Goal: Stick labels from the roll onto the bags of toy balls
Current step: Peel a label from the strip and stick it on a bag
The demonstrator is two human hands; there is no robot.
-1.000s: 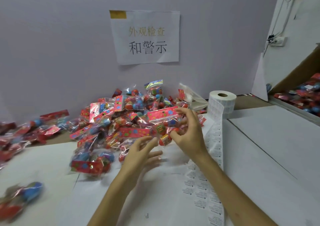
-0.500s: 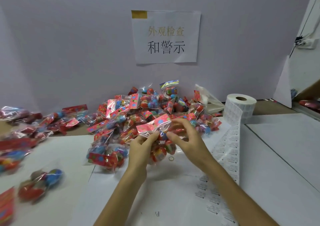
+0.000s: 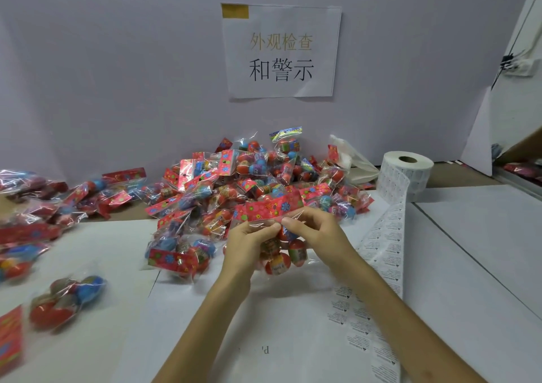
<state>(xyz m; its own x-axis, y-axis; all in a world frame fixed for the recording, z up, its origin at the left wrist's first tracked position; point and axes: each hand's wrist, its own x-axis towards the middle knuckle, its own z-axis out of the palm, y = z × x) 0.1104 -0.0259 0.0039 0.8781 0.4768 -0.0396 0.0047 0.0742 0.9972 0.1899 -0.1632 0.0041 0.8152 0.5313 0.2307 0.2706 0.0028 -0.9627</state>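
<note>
Hands meet over a white worktop [image 3: 469, 250], bare forearms reaching in from the lower edge. The left hand [image 3: 249, 244] and the right hand [image 3: 319, 236] face each other with fingers curled, each grip narrow, thumb and forefinger pinching the clear film of one bag of toy balls [image 3: 272, 208] just under its red flowered header card. The bag hangs upright between the hands, its balls low between the two palms, over a sheet of paper [image 3: 278, 324]; whether a label sits under the fingertips cannot be told. Behind stands a pale wall [image 3: 117, 74] carrying a paper sign [image 3: 281, 51] with Chinese characters, taped at its upper left corner. At the wall's foot lies a heap of bags [image 3: 228, 177], directly behind the held one and partly hidden by it. Scattered bags [image 3: 44, 203], blurred, lie to the left. A printed strip of labels [image 3: 384, 247] runs along the worktop past the right wrist, from the lower edge up to the roll of labels [image 3: 406, 174], which stands on end right of the heap, well apart from both hands.
</note>
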